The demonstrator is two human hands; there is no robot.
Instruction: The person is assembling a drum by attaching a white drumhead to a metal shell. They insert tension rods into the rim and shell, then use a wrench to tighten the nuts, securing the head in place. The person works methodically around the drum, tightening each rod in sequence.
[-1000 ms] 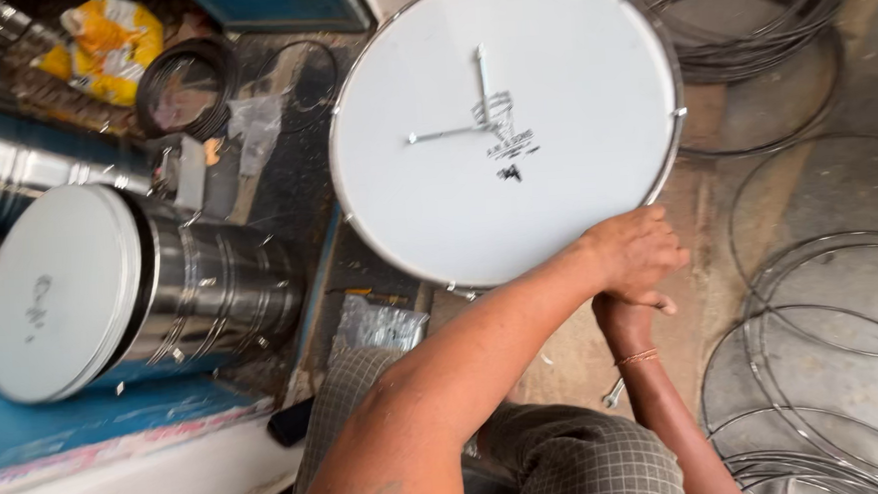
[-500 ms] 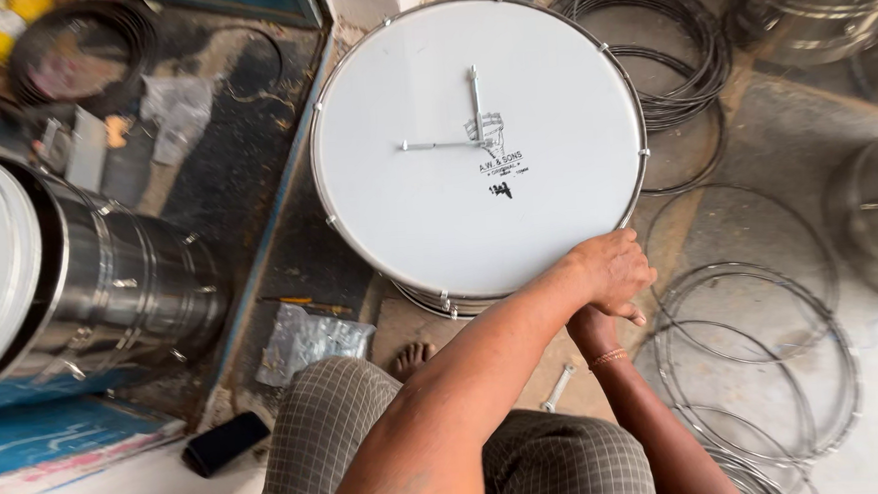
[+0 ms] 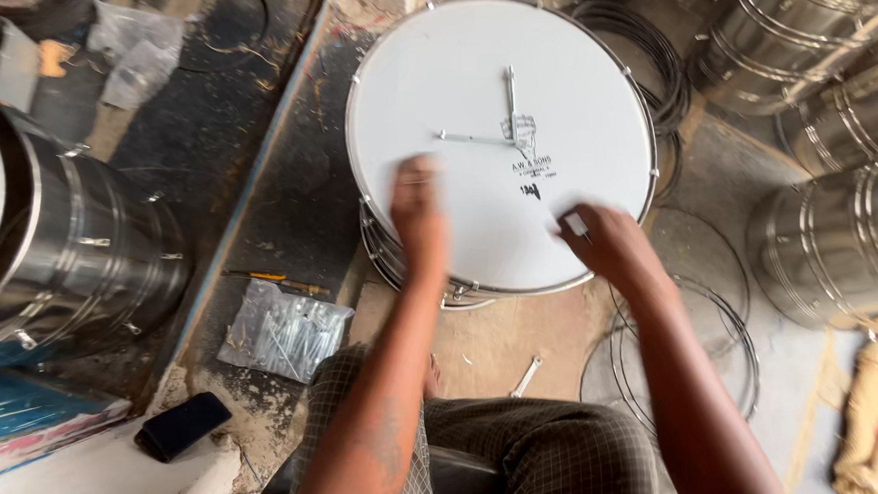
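The floor (image 3: 286, 195) here is rough, dusty concrete, darker and stained on the left and paler toward the right, with a straight blue strip running along it at a slant. It is a crowded workshop corner with metal stock all around.

One drum (image 3: 499, 144) stands on the floor in front of the seated person, its round white head facing straight up, so its long axis runs vertically toward the camera. Two thin metal rods lie on the white skin, meeting at a right angle near the middle, beside a small dark printed mark. A second steel drum (image 3: 69, 256) lies on its side at the left, its axis running left to right, white head toward the left edge. At the upper right I count at least three bare steel shells (image 3: 834, 136) stacked together.

Several loose wire hoops (image 3: 704, 343) lie overlapping on the floor at the right; I cannot count them exactly. One clear bag of small metal parts (image 3: 283, 330) lies near the person's knee, one dark flat phone-like object (image 3: 181, 426) lies further left, and one small metal key (image 3: 526, 376) lies just below the drum.

The left hand (image 3: 419, 218) lies on the drum skin, blurred; I cannot tell whether it grasps anything. The right hand (image 3: 609, 243) rests at the drum's near rim, fingers bent around something small and pale, though blur hides what it is.
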